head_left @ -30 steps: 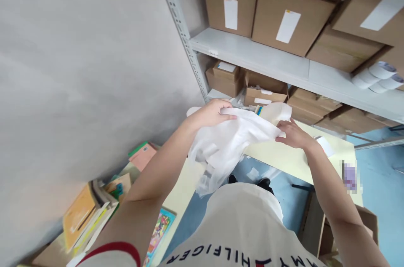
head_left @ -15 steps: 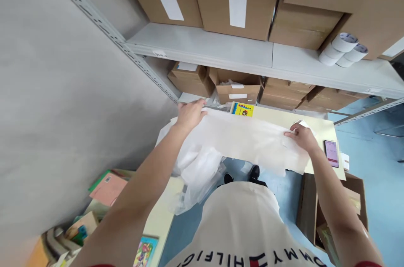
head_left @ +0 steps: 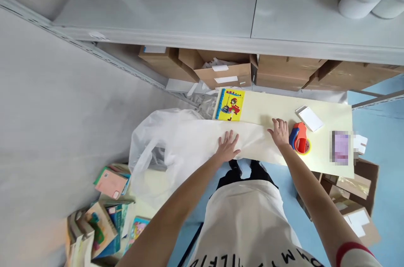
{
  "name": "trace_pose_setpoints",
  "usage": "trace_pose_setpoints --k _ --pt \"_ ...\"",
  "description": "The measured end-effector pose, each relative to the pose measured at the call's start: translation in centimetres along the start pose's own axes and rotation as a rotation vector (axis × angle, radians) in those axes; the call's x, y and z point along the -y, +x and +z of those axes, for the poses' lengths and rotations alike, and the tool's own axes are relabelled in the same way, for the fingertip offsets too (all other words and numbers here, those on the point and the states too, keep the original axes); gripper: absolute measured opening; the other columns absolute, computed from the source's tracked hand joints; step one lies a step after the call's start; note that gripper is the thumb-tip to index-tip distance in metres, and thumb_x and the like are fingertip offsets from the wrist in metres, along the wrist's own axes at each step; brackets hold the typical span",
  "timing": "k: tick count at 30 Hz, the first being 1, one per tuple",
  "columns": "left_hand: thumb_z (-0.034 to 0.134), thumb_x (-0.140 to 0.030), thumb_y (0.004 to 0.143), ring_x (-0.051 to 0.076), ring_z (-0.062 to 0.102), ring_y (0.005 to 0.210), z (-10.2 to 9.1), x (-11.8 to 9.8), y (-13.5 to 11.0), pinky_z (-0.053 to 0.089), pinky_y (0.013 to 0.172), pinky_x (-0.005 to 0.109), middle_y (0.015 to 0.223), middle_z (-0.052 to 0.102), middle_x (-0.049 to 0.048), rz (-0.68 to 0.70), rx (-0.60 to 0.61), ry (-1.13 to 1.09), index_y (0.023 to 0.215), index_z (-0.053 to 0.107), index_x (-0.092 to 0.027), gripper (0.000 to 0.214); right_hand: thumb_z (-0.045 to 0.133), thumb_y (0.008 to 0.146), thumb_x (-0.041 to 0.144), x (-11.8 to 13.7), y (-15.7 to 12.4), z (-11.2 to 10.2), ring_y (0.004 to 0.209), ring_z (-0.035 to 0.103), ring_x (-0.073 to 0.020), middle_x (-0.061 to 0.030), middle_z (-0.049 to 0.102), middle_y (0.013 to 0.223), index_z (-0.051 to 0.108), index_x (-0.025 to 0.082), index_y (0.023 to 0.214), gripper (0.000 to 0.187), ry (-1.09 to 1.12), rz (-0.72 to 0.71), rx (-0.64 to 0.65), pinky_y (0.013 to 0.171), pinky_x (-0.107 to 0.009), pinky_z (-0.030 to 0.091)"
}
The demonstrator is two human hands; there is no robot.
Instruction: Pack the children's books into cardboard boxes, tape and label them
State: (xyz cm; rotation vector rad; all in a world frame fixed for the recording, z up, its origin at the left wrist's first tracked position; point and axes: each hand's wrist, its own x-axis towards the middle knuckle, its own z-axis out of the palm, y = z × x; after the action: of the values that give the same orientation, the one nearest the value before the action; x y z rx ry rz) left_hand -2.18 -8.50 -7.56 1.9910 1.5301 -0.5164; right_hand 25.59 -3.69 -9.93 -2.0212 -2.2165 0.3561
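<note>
A translucent white plastic sheet lies over the near left part of the cream table and hangs in loose folds off its left end. My left hand rests flat on the sheet with its fingers spread. Near the sheet's right end is my right hand, fingers apart, thumb reaching toward the sheet. Just right of that hand sits a red and blue tape dispenser. Behind the sheet lies a yellow picture book. Neither hand grips anything.
A white box and a phone with a blurred screen lie on the table's right. Cardboard boxes fill the shelf behind. Stacked books stand lower left. An open carton is on the floor at right.
Both hands have let go of the sheet's far edge and come closer together, the left moving right and nearer. The sheet now lies flatter. The view has shifted, showing the tape dispenser.
</note>
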Motion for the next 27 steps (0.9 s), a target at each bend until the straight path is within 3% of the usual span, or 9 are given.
trace_pose_setpoints --k 2,5,9,13,16,18,21,25,27 --pt "0.054 -0.046 0.092 0.041 0.004 0.153 1.7 -0.3 1.1 0.016 0.116 0.067 0.167 0.003 0.0182 -0.016 -0.002 -0.026 0.159 0.02 -0.021 0.08 0.043 0.099 0.039 0.1 -1.3 1.2 0.145 0.035 -0.0369 -0.0256 0.044 0.151 0.043 0.01 0.145 0.055 0.064 -0.026 -0.012 0.116 -0.059 0.028" --pt "0.057 -0.043 0.09 0.042 0.003 0.153 3.0 -0.5 2.3 0.015 0.116 0.068 0.167 0.003 0.0166 -0.035 -0.016 -0.062 0.159 0.021 -0.023 0.08 0.042 0.098 0.046 -0.2 -3.8 2.5 0.152 0.021 -0.0371 -0.0226 0.028 0.162 0.033 0.013 0.153 0.065 0.135 -0.112 0.164 0.118 -0.06 0.023" --pt "0.059 -0.043 0.089 0.042 -0.002 0.153 2.9 -0.1 3.1 0.015 0.115 0.071 0.168 -0.002 0.0153 -0.083 0.033 -0.113 0.16 0.017 -0.024 0.085 0.052 0.094 0.045 -2.4 -5.4 3.6 0.152 0.02 -0.0389 -0.0215 0.024 0.164 0.033 0.015 0.154 0.07 0.09 -0.072 0.373 0.118 -0.06 0.023" --pt "0.063 -0.043 0.087 0.041 -0.001 0.154 2.5 0.5 3.0 0.016 0.115 0.07 0.168 -0.001 0.0145 -0.07 0.005 -0.156 0.159 0.022 -0.025 0.085 0.053 0.093 0.045 -4.3 -5.4 4.1 0.152 0.019 -0.0397 -0.0207 0.016 0.166 0.027 0.017 0.156 0.073 0.091 -0.058 0.345 0.117 -0.06 0.025" --pt "0.061 -0.038 0.088 0.037 0.009 0.154 2.5 0.9 2.7 0.02 0.117 0.063 0.167 0.012 0.0168 -0.087 -0.089 -0.251 0.153 0.035 -0.02 0.073 0.056 0.092 0.04 -4.1 -5.5 3.7 0.151 0.019 -0.0413 -0.0218 0.014 0.166 0.026 0.017 0.156 0.074 0.114 -0.028 0.345 0.116 -0.062 0.025" --pt "0.06 -0.036 0.088 0.034 0.027 0.15 2.2 1.4 2.8 0.028 0.117 0.054 0.16 0.034 0.0185 -0.143 -0.215 -0.415 0.142 0.05 -0.016 0.058 0.059 0.09 0.039 -3.1 -5.3 3.1 0.151 0.017 -0.0431 -0.0222 0.012 0.166 0.024 0.017 0.157 0.079 0.152 0.026 0.335 0.115 -0.065 0.025" --pt "0.05 -0.035 0.094 0.026 0.057 0.127 0.4 3.1 3.8 0.043 0.109 0.043 0.131 0.064 0.0157 -0.216 -0.409 -0.638 0.122 0.063 -0.017 0.035 0.062 0.085 0.046 -0.1 -3.4 2.0 0.153 0.014 -0.0411 -0.0196 0.011 0.167 0.023 0.019 0.157 0.087 0.324 0.061 0.279 0.115 -0.064 0.027" --pt "0.055 -0.033 0.091 0.025 0.059 0.119 -3.8 7.2 6.7 0.046 0.103 0.039 0.119 0.068 0.014 -0.261 -0.588 -0.732 0.11 0.065 -0.017 0.027 0.064 0.079 0.052 6.1 2.0 1.9 0.15 0.028 -0.0332 -0.0172 0.029 0.162 0.036 0.019 0.151 0.084 0.702 0.192 0.305 0.117 -0.053 0.033" --pt "0.063 -0.027 0.084 0.028 0.059 0.12 -5.6 9.4 8.5 0.045 0.102 0.04 0.111 0.07 0.0135 -0.282 -0.531 -0.777 0.099 0.066 -0.017 0.019 0.066 0.077 0.051 9.3 5.0 2.7 0.147 0.036 -0.0319 -0.0172 0.038 0.158 0.039 0.019 0.148 0.083 0.916 0.399 0.363 0.115 -0.05 0.039"
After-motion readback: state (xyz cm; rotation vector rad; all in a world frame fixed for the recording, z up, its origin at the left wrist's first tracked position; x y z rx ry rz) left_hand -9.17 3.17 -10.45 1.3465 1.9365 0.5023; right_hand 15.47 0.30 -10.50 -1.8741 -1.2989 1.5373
